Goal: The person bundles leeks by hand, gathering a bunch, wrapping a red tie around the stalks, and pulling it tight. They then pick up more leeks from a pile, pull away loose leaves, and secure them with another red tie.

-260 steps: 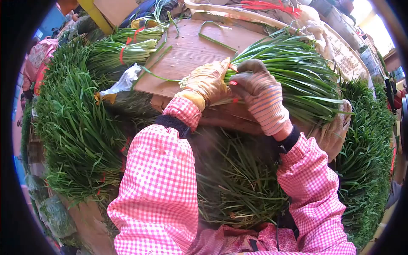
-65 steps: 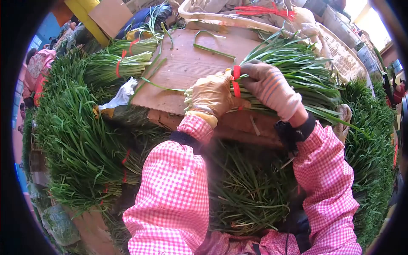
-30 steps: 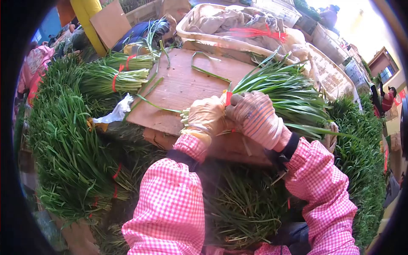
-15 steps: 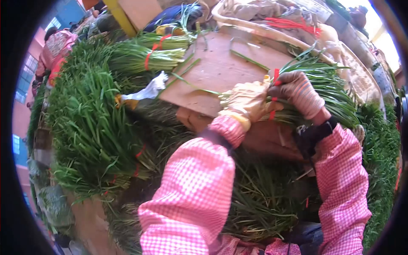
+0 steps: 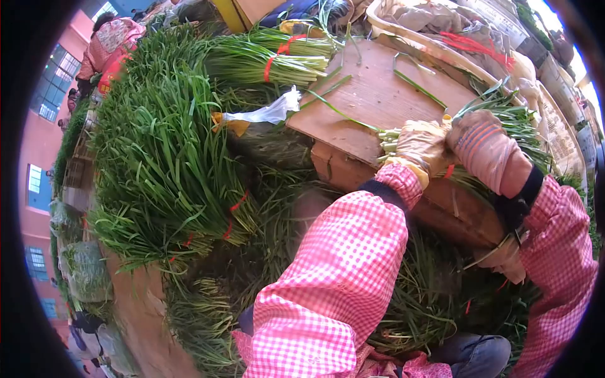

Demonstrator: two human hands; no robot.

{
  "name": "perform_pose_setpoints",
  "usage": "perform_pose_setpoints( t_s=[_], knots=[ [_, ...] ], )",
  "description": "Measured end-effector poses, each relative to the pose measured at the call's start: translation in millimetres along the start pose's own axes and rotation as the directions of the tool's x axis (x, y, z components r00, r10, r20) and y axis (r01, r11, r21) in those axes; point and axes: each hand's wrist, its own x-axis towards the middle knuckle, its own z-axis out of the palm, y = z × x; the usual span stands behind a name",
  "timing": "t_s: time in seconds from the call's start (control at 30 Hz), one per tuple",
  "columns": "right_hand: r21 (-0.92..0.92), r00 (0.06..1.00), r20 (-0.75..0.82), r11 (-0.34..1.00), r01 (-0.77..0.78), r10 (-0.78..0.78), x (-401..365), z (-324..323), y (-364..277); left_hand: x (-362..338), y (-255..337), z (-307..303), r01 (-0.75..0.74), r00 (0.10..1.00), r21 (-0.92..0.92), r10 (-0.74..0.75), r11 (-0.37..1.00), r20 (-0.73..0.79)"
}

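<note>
My left hand point(image 5: 421, 148), in a yellowish glove, is wrapped round a bunch of garlic chives point(image 5: 526, 129) on the board. The pale cut ends stick out to its left, and the leaves spread to the right. Against it presses my right hand point(image 5: 484, 148), in a striped, soiled glove, its fingers curled over the bunch. A red tie point(image 5: 449, 171) shows below, between the two hands. The right fingertips are hidden. Under the bunch lies a brown wooden board point(image 5: 378, 82) with a few loose leaves on it.
Tied chives point(image 5: 268, 60) lie beyond the board's left corner. A large heap of chives point(image 5: 157, 157) stands at left, with a white plastic wrapper point(image 5: 268, 108) beside it. Red strips point(image 5: 477, 49) lie on cloth in a pale basket point(image 5: 372, 14). Another person point(image 5: 110, 47) is at far left.
The view has swung left, so the scene sits farther right. My right hand has moved in against the left, turned knuckles up; the red tie it pinched above the bunch is now mostly covered.
</note>
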Motion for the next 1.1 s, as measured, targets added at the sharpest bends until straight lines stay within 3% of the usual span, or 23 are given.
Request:
perform_pose_setpoints(
  t_s=[0.1,0.2,0.23,0.3,0.4,0.43,0.5,0.53,0.57,0.6,0.7,0.73,0.8,0.83,0.93,1.03,1.1],
  knots=[
    [0.073,0.995,0.037,0.993,0.087,-0.09,1.8,-2.2,12.9,0.5,3.6,-6.3,0.029,0.998,-0.034,-0.027,0.999,0.054],
    [0.231,0.983,-0.032,0.956,0.182,-0.18,9.1,11.9,24.9,-0.1,0.4,-2.6,0.016,0.996,-0.01,-0.016,1.0,0.083],
    [0.395,0.964,-0.209,0.888,0.237,-0.164,11.5,52.3,29.7,-1.4,2.6,-9.1,0.041,0.994,-0.022,-0.039,0.999,0.105],
    [0.346,0.97,0.194,0.935,0.075,-0.15,13.2,7.6,26.9,-2.3,-0.7,-23.2,0.051,0.969,-0.105,-0.024,0.993,0.245],
    [0.769,0.952,0.278,0.624,-0.139,-0.13,-6.7,5.0,37.4,-4.0,2.2,-33.3,0.041,0.948,-0.035,-0.028,0.999,0.316],
    [0.915,0.962,0.199,0.387,-0.113,-0.189,-10.5,34.3,38.5,-7.5,4.4,-37.1,0.058,0.932,-0.012,-0.05,0.998,0.358],
    [0.962,0.963,0.257,-0.073,-0.263,-0.085,-27.3,28.8,20.8,-29.7,16.6,-37.6,0.088,0.968,-0.094,-0.063,0.992,0.242],
    [0.927,0.936,0.346,-0.134,-0.351,-0.056,-37.8,14.4,18.8,-39.7,25.3,-32.1,0.147,0.97,-0.104,-0.123,0.984,0.208],
    [0.914,0.934,0.357,0.208,-0.348,-0.007,-41.6,4.5,21.5,-48.7,34.0,-23.2,0.203,0.968,-0.118,-0.181,0.972,0.173],
    [0.899,0.951,0.308,0.323,-0.298,0.019,-46.3,-4.1,22.2,-57.5,46.6,-15.6,0.258,0.964,-0.121,-0.247,0.958,0.102],
    [0.748,0.976,0.208,0.633,-0.201,0.065,-65.3,-32.5,28.5,-66.4,93.3,-16.4,0.496,0.865,-0.357,-0.486,0.792,0.124],
    [0.673,0.98,0.185,0.717,-0.183,0.076,-74.6,-41.2,31.1,-65.5,108.2,-16.6,0.507,0.847,-0.449,-0.521,0.736,0.102],
    [0.681,0.98,0.134,0.705,-0.198,0.146,-95.4,-56.3,37.7,-60.0,145.9,-14.8,0.5,0.806,-0.618,-0.587,0.607,0.076],
    [0.685,0.978,0.105,0.699,-0.204,0.182,-105.7,-64.0,41.0,-45.5,166.3,9.8,0.391,0.787,-0.693,-0.61,0.606,-0.089],
    [0.701,0.953,0.038,0.672,-0.239,0.299,-147.4,-97.7,48.2,-42.4,205.1,-0.4,0.281,0.821,-0.862,-0.571,0.421,-0.012],
    [0.748,0.881,-0.052,0.603,-0.278,0.471,-202.2,-136.4,50.3,-52.6,217.2,-31.2,0.238,0.915,-0.938,-0.381,0.251,0.13],
    [0.794,0.766,-0.105,0.517,-0.319,0.634,-247.2,-163.4,45.8,-60.6,228.8,-47.4,0.263,0.954,-0.956,-0.181,0.126,0.238]
  ],
)
